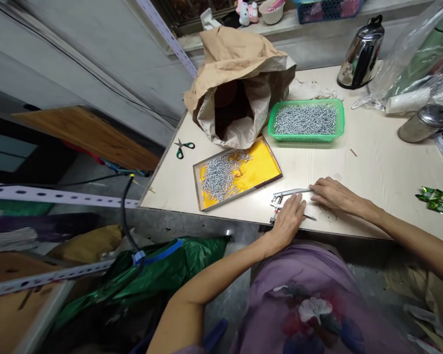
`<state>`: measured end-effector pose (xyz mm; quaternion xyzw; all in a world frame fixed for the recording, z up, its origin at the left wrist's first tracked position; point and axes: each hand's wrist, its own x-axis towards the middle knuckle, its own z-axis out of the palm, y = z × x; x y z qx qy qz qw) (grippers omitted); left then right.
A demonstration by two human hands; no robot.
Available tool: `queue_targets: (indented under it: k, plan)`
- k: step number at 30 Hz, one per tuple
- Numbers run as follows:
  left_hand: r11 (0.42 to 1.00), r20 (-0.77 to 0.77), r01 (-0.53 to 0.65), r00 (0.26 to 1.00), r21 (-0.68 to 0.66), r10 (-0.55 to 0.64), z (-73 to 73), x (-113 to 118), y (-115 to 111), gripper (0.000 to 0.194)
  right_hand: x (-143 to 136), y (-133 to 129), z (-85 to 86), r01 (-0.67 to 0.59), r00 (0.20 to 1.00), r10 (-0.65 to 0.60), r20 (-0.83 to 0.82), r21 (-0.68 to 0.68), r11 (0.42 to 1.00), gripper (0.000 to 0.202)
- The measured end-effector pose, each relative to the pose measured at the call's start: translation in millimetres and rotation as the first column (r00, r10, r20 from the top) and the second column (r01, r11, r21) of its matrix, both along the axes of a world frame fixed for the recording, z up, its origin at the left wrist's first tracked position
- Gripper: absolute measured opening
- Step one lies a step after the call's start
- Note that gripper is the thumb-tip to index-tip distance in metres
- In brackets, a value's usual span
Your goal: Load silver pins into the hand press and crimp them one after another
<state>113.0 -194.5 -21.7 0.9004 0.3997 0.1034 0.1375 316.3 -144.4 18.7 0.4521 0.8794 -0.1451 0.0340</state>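
Observation:
A silver hand tool with long thin arms and a small coil spring (278,199) lies at the table's front edge; its exact kind I cannot tell. My left hand (290,219) is closed over its middle, hiding part of it. My right hand (334,196) lies low over the table, fingers stretched out to the left, fingertips at the end of the upper arm. Left of the tool, a shallow tray (260,164) with a yellow bottom holds a heap of small silver metal pins (217,179). More such pieces fill a green plastic basket (306,138) behind.
A large brown paper bag (239,54) stands open behind the tray. Scissors (183,146) with green handles lie at the left edge. A steel kettle (362,54), a lidded steel cup (424,123) and green wrapped packets (433,199) occupy the right side.

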Motion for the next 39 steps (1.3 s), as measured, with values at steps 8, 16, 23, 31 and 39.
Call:
queue_targets:
  k: [8, 16, 23, 31, 39]
  plan:
    - [0.997, 0.098, 0.069, 0.993, -0.03, -0.065, -13.8, 6.1, -32.3, 0.052, -27.7, 30.5, 4.2, 0.131, 0.989, -0.136, 0.052, 0.084, 0.988, 0.019]
    - [0.959, 0.22, 0.283, 0.937, -0.014, -0.273, -2.6, -8.6, -42.7, 0.031, -109.7, 9.4, -1.4, -0.484, 0.872, 0.486, -0.065, 0.036, 0.874, 0.014]
    - [0.942, 0.271, -0.146, 0.961, 0.302, 0.062, 20.7, -83.9, -13.9, 0.027, -112.5, 24.0, -3.7, -0.363, 0.837, 0.411, -0.36, 0.195, 0.911, 0.019]
    - [0.909, -0.275, -0.407, 0.867, 0.091, 0.416, 38.9, -161.9, 103.3, 0.025, -41.5, 105.7, 88.9, 0.284, 0.898, -0.056, -0.436, 0.478, 0.831, 0.025]
    - [0.99, -0.397, -0.139, 0.908, 0.019, 0.135, 35.9, -172.5, 111.0, 0.02, -30.8, 45.6, 52.1, 0.072, 0.941, 0.012, -0.338, 0.237, 0.969, 0.029]
